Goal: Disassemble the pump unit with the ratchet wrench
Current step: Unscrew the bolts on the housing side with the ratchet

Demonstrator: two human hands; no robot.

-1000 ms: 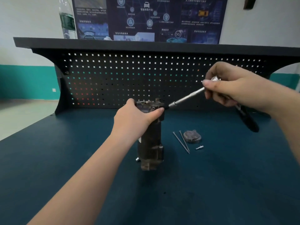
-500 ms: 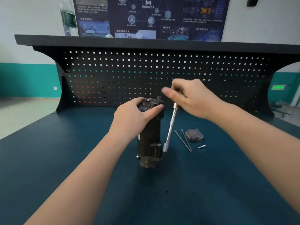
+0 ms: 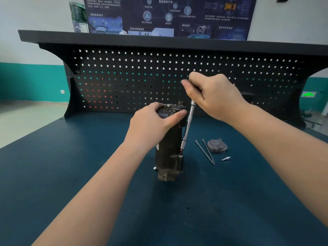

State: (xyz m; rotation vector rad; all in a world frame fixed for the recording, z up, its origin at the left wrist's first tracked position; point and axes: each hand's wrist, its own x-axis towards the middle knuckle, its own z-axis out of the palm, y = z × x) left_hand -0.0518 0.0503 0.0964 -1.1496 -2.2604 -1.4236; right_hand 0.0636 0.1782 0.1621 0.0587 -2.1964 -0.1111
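The dark pump unit [image 3: 169,153] stands upright in the middle of the blue bench. My left hand [image 3: 156,124] grips its top from the left, fingers and thumb curled round the rim. My right hand [image 3: 211,95] holds the head of the ratchet wrench [image 3: 187,126] above and right of the pump. The wrench's chrome extension runs steeply down along the pump's right side, and its socket end sits on a fastener at the lower housing. The wrench's handle is hidden behind my right hand.
Two long bolts [image 3: 205,152], a round grey cover [image 3: 217,146] and a small fitting [image 3: 225,158] lie right of the pump. A black pegboard [image 3: 124,77] with a shelf closes the back of the bench [image 3: 71,174]. A bottle [image 3: 79,15] stands on the shelf.
My right hand swung the wrench from a high, near-level pose at the right down to a steep pose beside the pump, its tip now at the lower housing. My left hand kept its grip.
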